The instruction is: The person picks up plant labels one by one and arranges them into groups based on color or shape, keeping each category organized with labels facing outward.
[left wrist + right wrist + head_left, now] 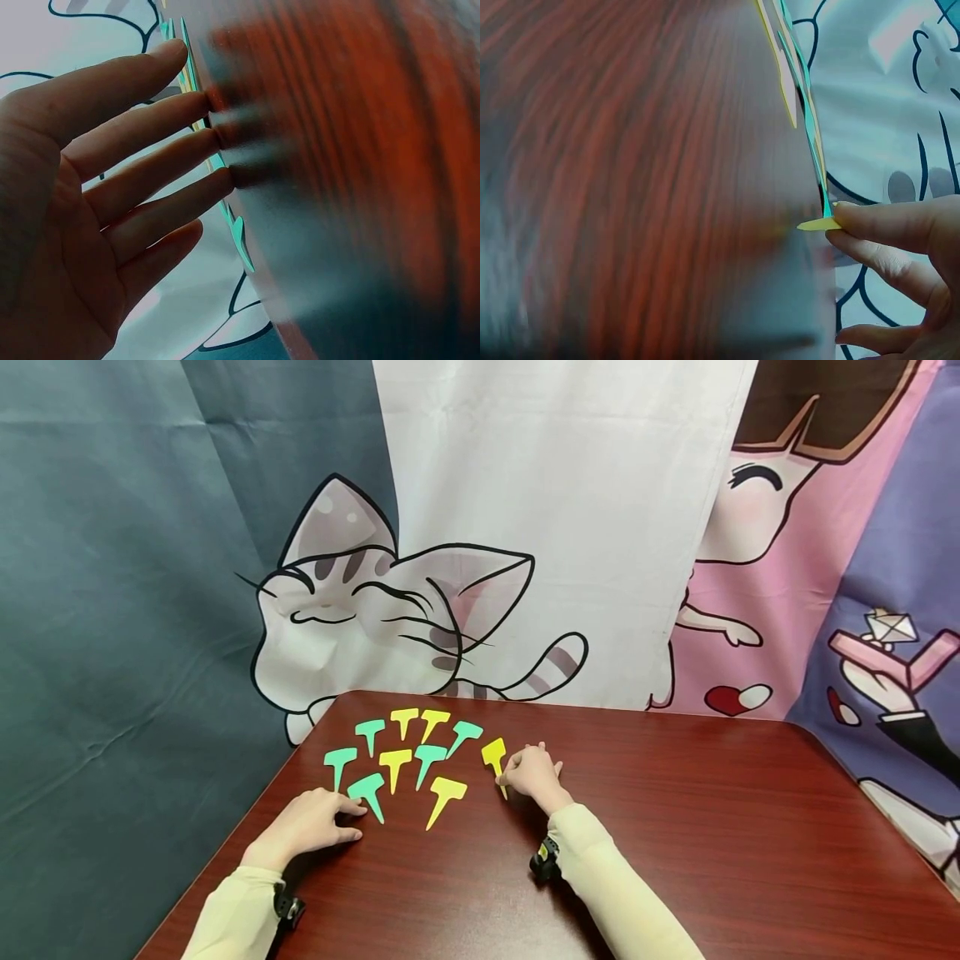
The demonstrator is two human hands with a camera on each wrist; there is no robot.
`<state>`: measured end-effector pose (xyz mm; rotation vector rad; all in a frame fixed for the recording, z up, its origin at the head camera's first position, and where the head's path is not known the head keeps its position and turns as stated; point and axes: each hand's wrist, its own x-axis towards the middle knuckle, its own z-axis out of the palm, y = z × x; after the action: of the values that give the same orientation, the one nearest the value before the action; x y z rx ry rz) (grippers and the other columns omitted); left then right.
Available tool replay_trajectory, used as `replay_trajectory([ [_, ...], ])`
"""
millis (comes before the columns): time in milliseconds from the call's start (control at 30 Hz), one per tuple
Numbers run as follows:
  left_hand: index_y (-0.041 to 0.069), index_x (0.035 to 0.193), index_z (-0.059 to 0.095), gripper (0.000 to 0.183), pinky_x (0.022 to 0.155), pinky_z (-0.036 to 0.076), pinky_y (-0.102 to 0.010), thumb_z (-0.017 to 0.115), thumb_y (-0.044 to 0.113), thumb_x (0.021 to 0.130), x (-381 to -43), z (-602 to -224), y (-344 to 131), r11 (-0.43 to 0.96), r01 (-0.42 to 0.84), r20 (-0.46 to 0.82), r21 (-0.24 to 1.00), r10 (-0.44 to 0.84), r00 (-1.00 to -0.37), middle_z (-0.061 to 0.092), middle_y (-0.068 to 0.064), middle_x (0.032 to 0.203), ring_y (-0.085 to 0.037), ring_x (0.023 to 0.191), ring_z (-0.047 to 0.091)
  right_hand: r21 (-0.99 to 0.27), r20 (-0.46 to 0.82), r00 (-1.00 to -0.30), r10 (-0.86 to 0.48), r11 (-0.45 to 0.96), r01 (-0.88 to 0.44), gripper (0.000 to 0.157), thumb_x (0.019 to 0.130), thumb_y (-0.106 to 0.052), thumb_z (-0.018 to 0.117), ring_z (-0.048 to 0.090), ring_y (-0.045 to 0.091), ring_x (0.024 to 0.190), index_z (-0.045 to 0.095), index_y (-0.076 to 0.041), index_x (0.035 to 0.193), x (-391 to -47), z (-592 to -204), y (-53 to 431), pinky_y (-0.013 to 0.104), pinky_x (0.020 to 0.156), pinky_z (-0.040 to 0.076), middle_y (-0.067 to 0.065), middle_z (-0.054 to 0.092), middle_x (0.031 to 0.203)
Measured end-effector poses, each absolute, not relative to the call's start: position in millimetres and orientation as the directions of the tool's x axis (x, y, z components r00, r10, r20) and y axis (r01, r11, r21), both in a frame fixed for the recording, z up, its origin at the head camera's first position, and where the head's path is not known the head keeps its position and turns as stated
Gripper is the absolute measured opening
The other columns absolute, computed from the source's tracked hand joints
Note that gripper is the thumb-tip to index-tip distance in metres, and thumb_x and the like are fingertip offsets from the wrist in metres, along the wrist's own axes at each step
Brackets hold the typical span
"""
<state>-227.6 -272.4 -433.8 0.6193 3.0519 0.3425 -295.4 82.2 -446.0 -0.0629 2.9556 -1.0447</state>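
A person's right hand (532,774) pinches a yellow tag (493,752) by its stem, thumb and forefinger clamped on the plastic, over a reddish-brown wood-grain table (712,827). The T-shaped piece sits at the right of a loose cluster, its broad head pointing away from the person and its narrow tip showing beyond the fingers; whether it touches the tabletop cannot be told. At left, the left hand (315,822) reaches in with fingers apart and nothing in its grasp, just beside the nearest green tag (367,788) (the head view does not settle whether skin meets plastic). Between the hands and beyond them lie the others: four more green tags (431,753) and four more yellow tags (395,760), spread in uneven rows, well apart from the table's right side, their heads toward the far edge and stems toward the person. Pale sleeves (615,877) cover both forearms, with a small black device (544,860) strapped at each wrist. Behind the table hangs a printed backdrop (585,468) showing a smiling striped cat (345,647), with a pink panel and part of a cartoon figure at right.
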Motion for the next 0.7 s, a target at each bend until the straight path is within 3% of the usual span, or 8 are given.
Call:
replay_trajectory([
  [533, 0.021, 0.105, 0.075, 0.032, 0.076, 0.052, -0.038, 0.078, 0.031, 0.074, -227.3, -437.2, -273.2, 0.905, 0.363, 0.033, 0.220, 0.366, -0.930, 0.072, 0.001, 0.108, -0.020, 0.095, 0.065, -0.613, 0.017, -1.000, 0.006, 0.790, -0.006, 0.033, 0.075, -0.027, 0.078, 0.014, 0.043, 0.143, 0.057, -0.014, 0.052, -300.3, -447.5, 120.2, 0.076, 0.103, 0.008, 0.024, 0.047, 0.140],
  [700, 0.021, 0.106, 0.075, 0.033, 0.076, 0.052, -0.037, 0.078, 0.031, 0.074, -228.5, -437.2, -272.9, 0.904, 0.373, 0.039, 0.210, 0.374, -0.927, 0.071, 0.002, 0.109, -0.020, 0.096, 0.065, -0.617, 0.009, -1.000, 0.027, 0.787, 0.015, 0.035, 0.076, -0.027, 0.077, 0.013, 0.043, 0.144, 0.055, -0.014, 0.052, -302.3, -446.6, 134.8, 0.076, 0.104, 0.005, 0.021, 0.055, 0.133],
])
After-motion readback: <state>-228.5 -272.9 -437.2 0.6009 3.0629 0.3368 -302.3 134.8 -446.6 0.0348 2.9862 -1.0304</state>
